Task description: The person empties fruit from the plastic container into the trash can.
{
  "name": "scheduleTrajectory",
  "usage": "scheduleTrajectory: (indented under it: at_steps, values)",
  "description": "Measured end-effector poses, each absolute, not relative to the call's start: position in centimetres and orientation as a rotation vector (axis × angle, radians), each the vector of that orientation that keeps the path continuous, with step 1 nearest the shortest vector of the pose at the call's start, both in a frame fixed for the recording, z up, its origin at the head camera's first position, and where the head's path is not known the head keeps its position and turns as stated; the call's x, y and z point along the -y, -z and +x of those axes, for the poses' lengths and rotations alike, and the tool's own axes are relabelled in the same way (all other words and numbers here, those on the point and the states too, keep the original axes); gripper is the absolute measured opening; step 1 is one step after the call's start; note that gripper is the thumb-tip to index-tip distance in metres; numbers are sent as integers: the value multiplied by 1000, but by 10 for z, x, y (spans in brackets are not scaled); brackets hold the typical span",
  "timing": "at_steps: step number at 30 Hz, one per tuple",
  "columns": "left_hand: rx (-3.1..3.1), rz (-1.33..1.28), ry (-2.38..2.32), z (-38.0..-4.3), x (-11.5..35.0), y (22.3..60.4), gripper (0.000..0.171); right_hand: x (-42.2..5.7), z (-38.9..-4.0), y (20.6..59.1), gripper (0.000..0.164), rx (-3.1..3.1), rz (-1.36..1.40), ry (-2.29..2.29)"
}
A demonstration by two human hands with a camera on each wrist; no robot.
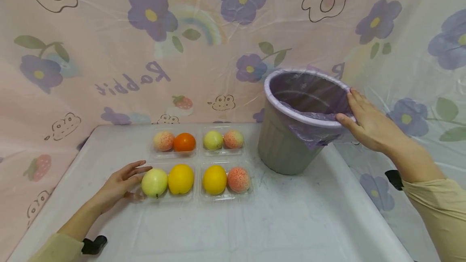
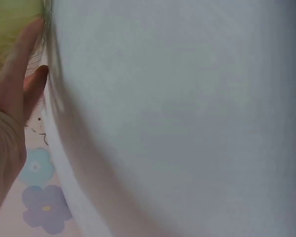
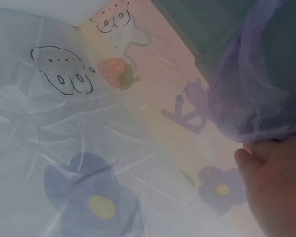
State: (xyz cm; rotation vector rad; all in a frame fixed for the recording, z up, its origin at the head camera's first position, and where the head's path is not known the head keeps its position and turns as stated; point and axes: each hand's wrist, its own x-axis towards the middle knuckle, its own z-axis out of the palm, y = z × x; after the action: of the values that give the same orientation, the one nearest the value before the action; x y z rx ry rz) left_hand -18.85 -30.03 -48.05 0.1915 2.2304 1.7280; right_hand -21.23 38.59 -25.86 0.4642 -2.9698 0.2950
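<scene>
My left hand (image 1: 118, 183) is at the left end of the near-left clear plastic box (image 1: 164, 198), fingers spread and loosely bent beside it. That box holds a pale green round fruit (image 1: 154, 182) and a yellow fruit (image 1: 181, 179). In the left wrist view, fingertips (image 2: 34, 74) are close to the box's edge; whether they touch it I cannot tell. My right hand (image 1: 375, 126) rests against the right side of a grey bin (image 1: 287, 148), its fingers fairly straight at the rim. A thin purple bag (image 1: 309, 132) lines the bin and folds over its rim.
Beside it is another clear box (image 1: 225, 197) with a yellow and a speckled pinkish fruit. Behind are two more boxes, one with a peach-like fruit (image 1: 164, 140) and an orange-red fruit (image 1: 184, 143). The white table (image 1: 233, 233) meets a patterned curtain (image 1: 204, 72) behind.
</scene>
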Motion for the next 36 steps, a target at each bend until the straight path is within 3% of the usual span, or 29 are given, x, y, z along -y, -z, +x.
scheduleTrajectory:
  at_steps: [8, 19, 36]
  values:
    - [-2226, 237, -1800, -189, 300, 475, 53, -386, -212, 259, 80, 2972, 447, -296]
    - [-2226, 242, -1931, -182, 302, 480, 55, -385, -211, 260, 81, 2983, 433, -303]
    - [-2193, 187, -2156, -178, 273, 412, 68, -383, -211, 259, 81, 2975, 433, -307]
